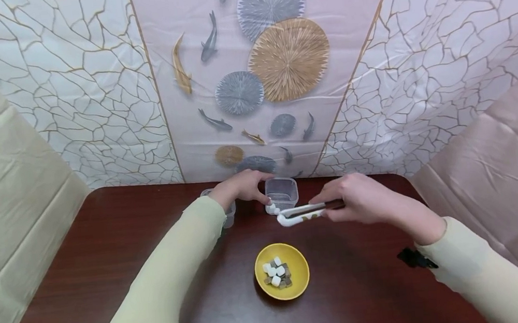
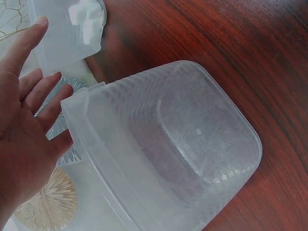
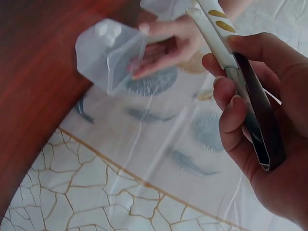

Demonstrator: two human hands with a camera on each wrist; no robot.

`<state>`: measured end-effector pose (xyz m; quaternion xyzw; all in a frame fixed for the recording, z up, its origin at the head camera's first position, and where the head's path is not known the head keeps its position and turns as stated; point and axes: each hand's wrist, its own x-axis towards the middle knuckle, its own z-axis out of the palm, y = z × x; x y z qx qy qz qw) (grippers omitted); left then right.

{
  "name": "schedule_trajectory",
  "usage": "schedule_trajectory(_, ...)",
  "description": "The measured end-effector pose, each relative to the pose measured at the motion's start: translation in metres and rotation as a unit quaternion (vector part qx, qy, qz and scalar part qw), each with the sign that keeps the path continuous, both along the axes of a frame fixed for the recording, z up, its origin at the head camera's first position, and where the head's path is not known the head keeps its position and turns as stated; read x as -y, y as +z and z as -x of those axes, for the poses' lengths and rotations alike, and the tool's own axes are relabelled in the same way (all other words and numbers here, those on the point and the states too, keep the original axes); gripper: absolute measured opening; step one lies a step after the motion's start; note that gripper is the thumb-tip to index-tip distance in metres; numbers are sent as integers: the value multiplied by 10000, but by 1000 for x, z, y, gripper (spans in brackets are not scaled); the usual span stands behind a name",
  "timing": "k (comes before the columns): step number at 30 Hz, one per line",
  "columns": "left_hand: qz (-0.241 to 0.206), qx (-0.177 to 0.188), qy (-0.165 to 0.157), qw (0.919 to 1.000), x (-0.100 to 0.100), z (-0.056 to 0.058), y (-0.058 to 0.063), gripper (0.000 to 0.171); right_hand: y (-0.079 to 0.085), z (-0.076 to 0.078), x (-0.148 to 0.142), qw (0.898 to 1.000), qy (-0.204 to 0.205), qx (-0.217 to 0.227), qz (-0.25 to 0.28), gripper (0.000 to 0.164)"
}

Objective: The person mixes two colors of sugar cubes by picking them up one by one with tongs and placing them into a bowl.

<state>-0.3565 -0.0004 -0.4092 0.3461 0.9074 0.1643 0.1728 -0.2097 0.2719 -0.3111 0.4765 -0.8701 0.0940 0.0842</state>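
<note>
My right hand [image 1: 363,198] grips a pair of tongs [image 1: 303,213] with white, gold-marked tips and a metal handle. Those tips are at the near left corner of a clear plastic container [image 1: 288,185], beside several white cubes [image 1: 272,209] inside it. My left hand [image 1: 244,184] is by this container's left side, its thumb and fingers spread in the left wrist view. Whether its fingertips touch the wall, I cannot tell. Closer to me on the table is a yellow bowl [image 1: 301,281] with white cubes [image 1: 276,281] and brown cubes [image 1: 286,283].
A second clear container [image 2: 192,125] stands left of the first, partly behind my left forearm in the head view. Dark reddish wood forms the tabletop [image 1: 122,247]. A patterned cloth [image 1: 202,151] hangs right behind the table's far edge.
</note>
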Motion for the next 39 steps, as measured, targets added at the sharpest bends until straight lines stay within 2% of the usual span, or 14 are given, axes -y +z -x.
schedule_trajectory(5,-44,-41,7,10000,1,1,-1,79,-10,-19,3,9989,309,351,-76,30)
schedule_trajectory(10,-28,-20,52,10000,0,1,-2,79,-23,-31,12,9959,328,725,-422,28)
schedule_trajectory(17,6,57,64,10000,1,-1,1,80,-38,-34,23,9915,370,1076,-627,30)
schedule_trajectory(24,-20,77,99,9999,1,-3,4,80,-40,-29,21,9887,203,1416,-451,30)
schedule_trajectory(27,30,32,94,9999,1,-2,3,80,-38,-24,16,9897,201,1398,-246,30)
schedule_trajectory(32,7,45,98,9999,1,-1,3,80,-32,-12,6,9946,111,1030,82,32)
schedule_trajectory(36,-2,35,84,10000,1,-1,2,80,-25,1,-3,9980,-355,519,43,32)
schedule_trajectory(39,26,29,97,9999,0,0,1,81,-18,14,-9,9969,-732,267,-90,31)
